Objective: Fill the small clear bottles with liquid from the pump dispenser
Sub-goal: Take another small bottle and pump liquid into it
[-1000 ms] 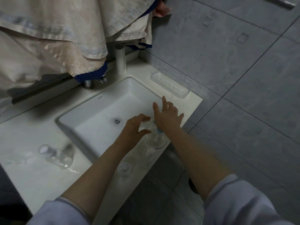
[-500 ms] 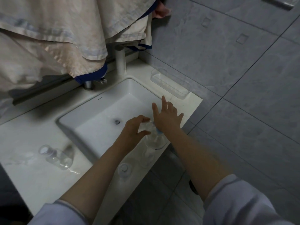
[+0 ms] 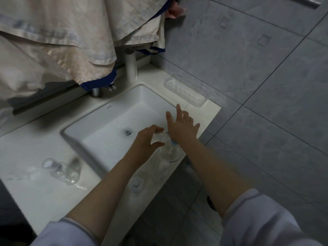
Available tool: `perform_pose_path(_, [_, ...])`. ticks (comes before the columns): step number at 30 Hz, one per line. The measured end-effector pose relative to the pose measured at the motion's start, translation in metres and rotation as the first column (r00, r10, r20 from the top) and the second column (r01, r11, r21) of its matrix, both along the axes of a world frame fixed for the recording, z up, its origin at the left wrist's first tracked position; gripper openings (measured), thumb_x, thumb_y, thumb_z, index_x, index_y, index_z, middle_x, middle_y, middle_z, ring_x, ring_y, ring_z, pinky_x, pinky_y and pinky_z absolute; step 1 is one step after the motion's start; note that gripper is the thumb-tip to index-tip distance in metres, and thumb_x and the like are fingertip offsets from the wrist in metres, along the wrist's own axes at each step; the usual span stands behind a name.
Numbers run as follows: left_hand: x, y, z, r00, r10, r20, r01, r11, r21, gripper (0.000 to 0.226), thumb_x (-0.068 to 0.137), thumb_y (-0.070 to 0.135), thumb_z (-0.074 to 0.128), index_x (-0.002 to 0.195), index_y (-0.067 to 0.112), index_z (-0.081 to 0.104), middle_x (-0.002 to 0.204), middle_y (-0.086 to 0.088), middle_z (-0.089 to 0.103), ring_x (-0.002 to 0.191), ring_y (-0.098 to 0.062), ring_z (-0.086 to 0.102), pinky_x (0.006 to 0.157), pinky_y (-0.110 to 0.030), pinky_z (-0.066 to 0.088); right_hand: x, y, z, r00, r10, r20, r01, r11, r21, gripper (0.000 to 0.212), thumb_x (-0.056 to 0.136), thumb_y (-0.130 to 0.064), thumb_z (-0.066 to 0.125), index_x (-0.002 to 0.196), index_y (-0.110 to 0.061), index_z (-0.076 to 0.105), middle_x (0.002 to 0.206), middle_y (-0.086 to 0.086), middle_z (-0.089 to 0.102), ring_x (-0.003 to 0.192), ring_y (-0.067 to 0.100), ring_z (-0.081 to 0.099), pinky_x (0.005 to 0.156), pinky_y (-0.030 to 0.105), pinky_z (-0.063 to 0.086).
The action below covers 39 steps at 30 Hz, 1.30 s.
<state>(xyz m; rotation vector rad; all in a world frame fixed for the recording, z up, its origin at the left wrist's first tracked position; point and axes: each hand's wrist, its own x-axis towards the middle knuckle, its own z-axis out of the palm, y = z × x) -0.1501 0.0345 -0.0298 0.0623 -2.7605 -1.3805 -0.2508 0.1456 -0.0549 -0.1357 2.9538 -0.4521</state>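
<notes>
Pump dispenser (image 3: 170,153) pressed under flat right hand (image 3: 182,126), left hand (image 3: 147,139) gripping one small bottle (image 3: 159,137), three others on counter (image 3: 35,189)

White counter (image 3: 32,150) and sink (image 3: 106,128); clear bottles (image 3: 60,170), blue-collared pump dispenser (image 3: 168,151); grey veined wall tiles (image 3: 248,77); beige, blue-trimmed cloth (image 3: 62,41) at 11 o'clock.

- White countertop (image 3: 32,189) with a rectangular sunken basin (image 3: 113,121), its drain (image 3: 128,133) near centre.
- Chrome faucet (image 3: 96,92) at the basin's 12 o'clock.
- Beige cloths (image 3: 58,38) hang at 11 o'clock.
- Large grey tiles (image 3: 266,86) fill 3 o'clock.
- Light is dim.
</notes>
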Motion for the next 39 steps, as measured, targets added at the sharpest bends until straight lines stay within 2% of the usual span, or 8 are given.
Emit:
perform_pose_path(5, [0.001, 0.0, 0.001, 1.0, 0.006, 0.015, -0.006, 1.0, 0.005, 0.043, 0.083, 0.012, 0.066, 0.12, -0.003, 0.053, 0.121, -0.017, 0.06, 0.113, -0.026, 0.056, 0.098, -0.025, 0.04, 0.0, 0.001, 0.002, 1.0, 0.016, -0.004, -0.016, 1.0, -0.004, 0.068, 0.092, -0.065, 0.007, 0.151, -0.032, -0.005, 0.159, 0.005, 0.012, 0.143, 0.03, 0.017, 0.113, 0.058, 0.002])
perform_pose_path(11, [0.0, 0.0, 0.012, 0.999, -0.022, 0.042, 0.022, 1.0, -0.004, 0.044, 0.086, 0.015, 0.062, 0.124, -0.003, 0.05, 0.127, -0.016, 0.056, 0.118, -0.025, 0.053, 0.104, -0.026, 0.037, -0.002, 0.001, 0.007, 0.998, 0.014, -0.064, -0.016, 1.0, -0.025, 0.067, 0.093, -0.064, 0.009, 0.151, -0.032, -0.002, 0.158, 0.004, 0.014, 0.143, 0.03, 0.019, 0.112, 0.059, 0.003])
perform_pose_path(15, [0.002, 0.003, 0.013, 0.991, -0.028, 0.131, 0.013, 0.993, 0.121, 0.069, 0.073, 0.034, 0.043, 0.126, -0.011, 0.043, 0.132, -0.022, 0.05, 0.11, -0.002, 0.055, 0.099, -0.014, 0.034, 0.0, 0.001, 0.0, 1.0, 0.004, -0.017, -0.003, 1.0, 0.011, 0.066, 0.093, -0.062, 0.006, 0.151, -0.031, -0.004, 0.159, 0.005, 0.013, 0.144, 0.029, 0.015, 0.113, 0.059, 0.0])
perform_pose_path(18, [0.003, 0.001, 0.008, 0.996, -0.02, 0.087, 0.018, 1.0, 0.025, 0.045, 0.087, 0.018, 0.058, 0.125, -0.004, 0.048, 0.128, -0.016, 0.054, 0.118, -0.022, 0.053, 0.104, -0.027, 0.037, -0.001, 0.001, -0.001, 1.0, 0.007, -0.022, -0.007, 1.0, 0.008, 0.066, 0.093, -0.063, 0.006, 0.151, -0.031, -0.004, 0.158, 0.006, 0.014, 0.143, 0.03, 0.019, 0.113, 0.059, 0.003])
perform_pose_path(20, [0.005, -0.001, 0.007, 0.999, -0.02, 0.047, 0.02, 1.0, 0.017, 0.041, 0.086, 0.011, 0.062, 0.123, -0.003, 0.051, 0.125, -0.016, 0.057, 0.117, -0.026, 0.053, 0.105, -0.031, 0.038, 0.0, 0.001, 0.001, 1.0, 0.025, -0.016, -0.025, 1.0, 0.011, 0.067, 0.093, -0.063, 0.007, 0.151, -0.032, -0.004, 0.158, 0.006, 0.015, 0.141, 0.031, 0.022, 0.113, 0.059, 0.007])
perform_pose_path(25, [0.001, -0.002, 0.008, 0.999, -0.035, 0.015, 0.035, 0.999, -0.003, 0.042, 0.087, 0.012, 0.06, 0.124, -0.003, 0.05, 0.127, -0.016, 0.055, 0.118, -0.027, 0.053, 0.105, -0.033, 0.037, -0.004, 0.0, 0.006, 0.998, 0.018, -0.057, -0.02, 1.0, -0.022, 0.067, 0.093, -0.065, 0.009, 0.151, -0.033, -0.002, 0.158, 0.005, 0.016, 0.14, 0.032, 0.024, 0.112, 0.059, 0.008])
perform_pose_path(31, [-0.003, -0.003, 0.004, 0.995, -0.077, 0.057, 0.08, 0.996, -0.042, 0.048, 0.089, 0.025, 0.052, 0.129, 0.0, 0.045, 0.133, -0.013, 0.051, 0.123, -0.023, 0.048, 0.106, -0.023, 0.032, -0.001, -0.001, -0.002, 1.0, -0.02, 0.001, 0.02, 1.0, 0.003, 0.064, 0.095, -0.06, 0.006, 0.151, -0.032, -0.003, 0.158, 0.005, 0.015, 0.141, 0.031, 0.023, 0.113, 0.06, 0.005])
perform_pose_path(39, [-0.004, -0.004, -0.003, 0.999, -0.028, 0.034, 0.029, 0.998, -0.049, 0.04, 0.088, 0.015, 0.059, 0.124, 0.003, 0.05, 0.128, -0.013, 0.055, 0.119, -0.023, 0.051, 0.104, -0.026, 0.034, -0.004, 0.002, 0.009, 0.997, 0.031, -0.065, -0.032, 0.999, -0.026, 0.065, 0.094, -0.062, 0.009, 0.15, -0.033, -0.006, 0.158, 0.005, 0.014, 0.14, 0.031, 0.023, 0.112, 0.059, 0.008])
